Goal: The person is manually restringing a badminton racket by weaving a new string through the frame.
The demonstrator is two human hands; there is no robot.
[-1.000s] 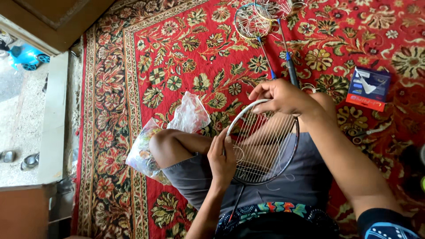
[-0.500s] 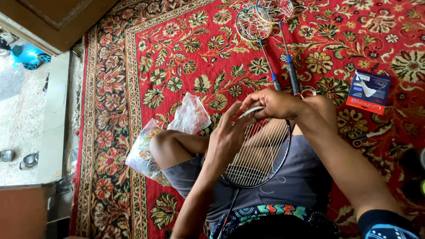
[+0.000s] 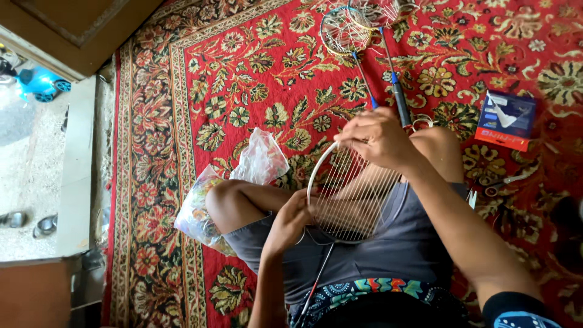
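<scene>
A racket [image 3: 352, 197] is seen resting across the lap, head away from the body, its thin shaft running back toward the waist; that line is its long axis. The left hand [image 3: 288, 222] is closed on the near-left rim of the racket, fingers pressed around the frame. The right hand [image 3: 376, 138] is placed at the far rim, fingertips pinched together on what appears to be a string; it sits farther from the body than the left. Left of the racket lies a plastic bag [image 3: 243, 182]. Beyond the racket, two more rackets [image 3: 358, 27] lie on the red carpet [image 3: 255, 79]; right of it, a blue box [image 3: 506, 120].
</scene>
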